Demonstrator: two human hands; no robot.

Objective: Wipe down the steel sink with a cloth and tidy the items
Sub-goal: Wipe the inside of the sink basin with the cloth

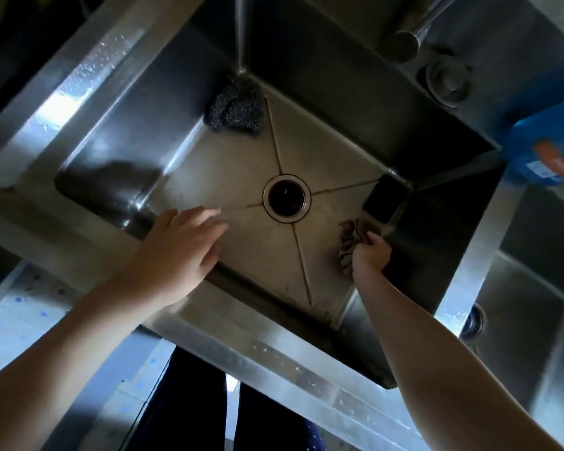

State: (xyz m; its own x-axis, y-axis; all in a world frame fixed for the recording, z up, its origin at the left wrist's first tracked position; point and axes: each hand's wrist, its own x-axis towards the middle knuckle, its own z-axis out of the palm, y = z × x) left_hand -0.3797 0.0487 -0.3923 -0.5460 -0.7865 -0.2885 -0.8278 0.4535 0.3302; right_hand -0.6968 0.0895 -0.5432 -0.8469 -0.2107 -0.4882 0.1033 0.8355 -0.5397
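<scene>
A square steel sink (209, 164) fills the view, its round drain (286, 196) in the middle of the floor. My right hand (371, 255) is down in the basin near the right wall, shut on a crumpled brownish cloth (352, 237) that touches the sink floor. My left hand (181, 245) hovers over the near left rim with fingers spread, holding nothing. A dark steel scourer (236, 109) lies in the far left corner. In the right corner, just beyond the cloth, lies a flat black rectangular pad (385, 200).
A blue bottle with an orange label (547, 148) stands on the right ledge. The tap base (401, 43) and a round fitting (446, 79) are at the back right. A second basin (534, 304) lies to the right. Wet rim (88, 70) on the left.
</scene>
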